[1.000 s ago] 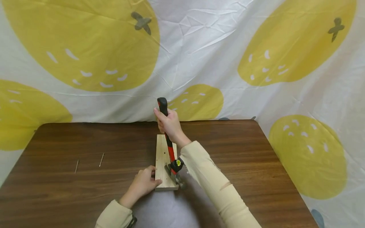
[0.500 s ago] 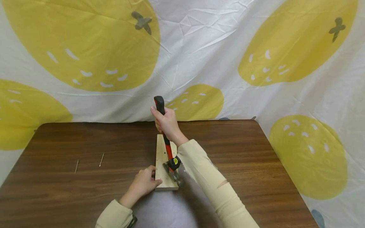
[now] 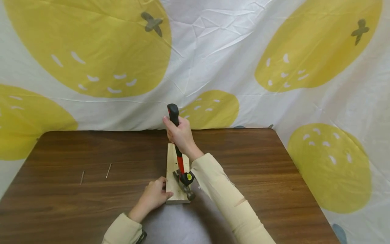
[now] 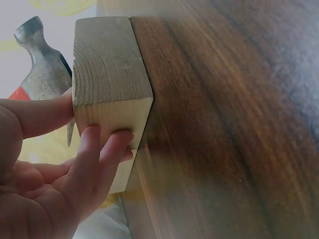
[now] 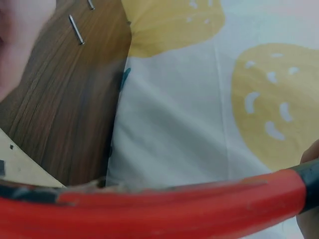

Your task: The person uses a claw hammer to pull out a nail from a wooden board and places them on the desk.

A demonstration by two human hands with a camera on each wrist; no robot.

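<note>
A pale wooden board point(image 3: 171, 159) lies lengthwise on the table, with a few small dark holes in its top. My left hand point(image 3: 153, 195) pinches its near left edge; the left wrist view has the thumb on the top face and fingers against the side of the board point(image 4: 112, 59). My right hand point(image 3: 181, 134) grips the black handle of a claw hammer point(image 3: 180, 165), which stands handle up. The hammer's steel head point(image 4: 47, 74) is low over the board's top, claw side on the left. Whether a nail sits in the claw is hidden. Its red shaft point(image 5: 164, 214) crosses the right wrist view.
Two loose nails, a left nail point(image 3: 82, 177) and a right nail point(image 3: 108, 170), lie on the brown wooden table point(image 3: 253, 169) left of the board. A white cloth with yellow fruit prints point(image 3: 213, 67) hangs behind the table and along its right side.
My right hand and the hammer's handle tilted slightly left, then came back right. The hammer's head has turned and shifted a little over the board. My left hand and the board stayed still.
</note>
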